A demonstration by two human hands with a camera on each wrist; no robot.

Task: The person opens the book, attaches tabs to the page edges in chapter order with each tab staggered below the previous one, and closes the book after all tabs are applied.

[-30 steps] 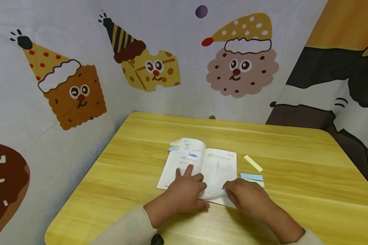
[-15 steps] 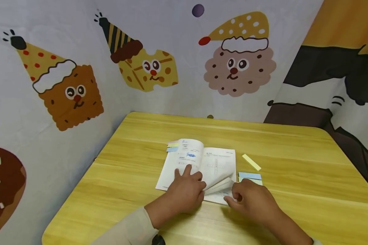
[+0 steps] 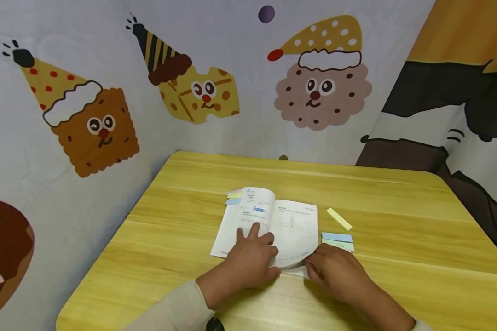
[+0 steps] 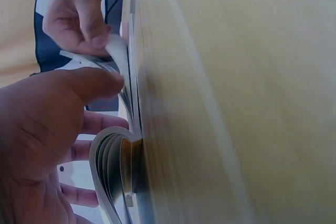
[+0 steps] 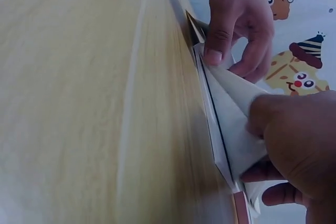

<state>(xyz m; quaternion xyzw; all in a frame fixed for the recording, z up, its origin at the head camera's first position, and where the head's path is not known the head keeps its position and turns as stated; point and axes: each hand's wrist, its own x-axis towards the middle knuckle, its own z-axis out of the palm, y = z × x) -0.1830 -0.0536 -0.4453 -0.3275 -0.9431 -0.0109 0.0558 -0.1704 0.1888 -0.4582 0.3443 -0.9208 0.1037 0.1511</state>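
Observation:
An open book (image 3: 300, 241) with printed pages lies on the table, a crossword-like grid on its right page. My left hand (image 3: 250, 257) spreads its fingers over the lower left page, its thumb near the spine at the bottom edge. At the lower right corner, my right hand (image 3: 339, 273) pinches page edges between thumb and fingers. In the right wrist view the lifted pages (image 5: 239, 90) bow up from the stack beneath. Blue and yellow tabs (image 3: 234, 201) stick out from the book's left edge. In the left wrist view, the curved pages (image 4: 107, 169) arch beside the left fingers.
To the right of the book lie a yellow paper strip (image 3: 338, 219) and a blue strip (image 3: 337, 237) with a green strip (image 3: 338, 245) below it, partly behind the right hand. The wooden table (image 3: 157, 230) meets a cartoon-printed cloth (image 3: 257, 138) at the back.
Half a second ago the lower right pages were folded up and the right fingers were apart; now the right page lies flatter and the fingers are back at its corner. The left hand stays in place.

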